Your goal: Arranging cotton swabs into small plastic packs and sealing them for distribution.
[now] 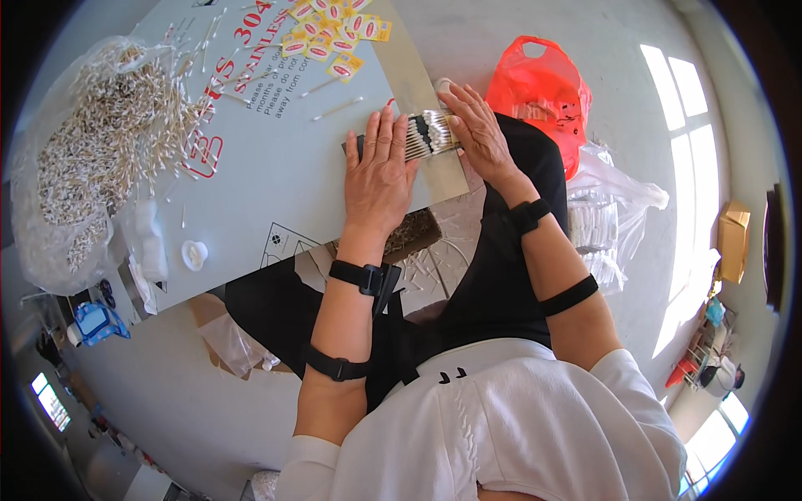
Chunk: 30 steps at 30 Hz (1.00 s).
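Observation:
Rows of cotton swabs (428,134) lie side by side at the table's right edge, with a dark strip beneath them. My left hand (378,179) rests flat over their left end, fingers stretched out. Across their right end lies my right hand (484,138), its fingers extended and its thumb near the swab tips. Part of the row is hidden under both hands. Several loose cotton swabs (338,108) are scattered on the table beyond my left hand.
A large heap of swabs (109,142) in clear plastic covers the table's left side. Yellow labels (342,33) lie at the far edge, a small white dish (194,255) nearer. A red plastic bag (535,83) and clear bag of packs (597,221) sit to the right; a cardboard box (418,238) is below.

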### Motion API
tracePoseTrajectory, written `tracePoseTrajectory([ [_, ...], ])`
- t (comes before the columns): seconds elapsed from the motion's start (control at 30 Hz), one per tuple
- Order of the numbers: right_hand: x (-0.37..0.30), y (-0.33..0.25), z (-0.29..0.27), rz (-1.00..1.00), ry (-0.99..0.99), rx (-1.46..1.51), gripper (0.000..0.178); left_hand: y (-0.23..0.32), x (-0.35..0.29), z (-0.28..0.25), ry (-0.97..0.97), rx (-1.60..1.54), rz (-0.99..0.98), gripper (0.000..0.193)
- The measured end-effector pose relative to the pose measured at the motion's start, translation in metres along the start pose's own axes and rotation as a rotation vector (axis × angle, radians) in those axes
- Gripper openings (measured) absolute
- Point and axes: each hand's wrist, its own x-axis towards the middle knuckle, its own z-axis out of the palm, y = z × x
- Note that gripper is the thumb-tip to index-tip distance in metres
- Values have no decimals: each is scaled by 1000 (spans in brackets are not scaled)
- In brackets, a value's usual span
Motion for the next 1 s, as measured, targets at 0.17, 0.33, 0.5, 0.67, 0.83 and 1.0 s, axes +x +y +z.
tracePoseTrajectory([
  [0.17,1,-1,0,-39,26,51,41,8,7,6,-8,-34,17,63],
  [0.33,1,-4,-1,-26,33,93,39,11,11,6,15,-58,48,62],
  [0.5,1,-3,-2,-19,44,85,38,10,10,5,7,-94,85,62],
  [0.67,1,-6,-3,-12,34,119,39,7,9,5,64,-144,99,61],
  [0.83,1,-8,-3,-33,43,98,39,6,8,6,64,-108,114,62],
  [1.0,1,-9,-4,-40,44,103,39,11,12,9,65,-147,94,65],
])
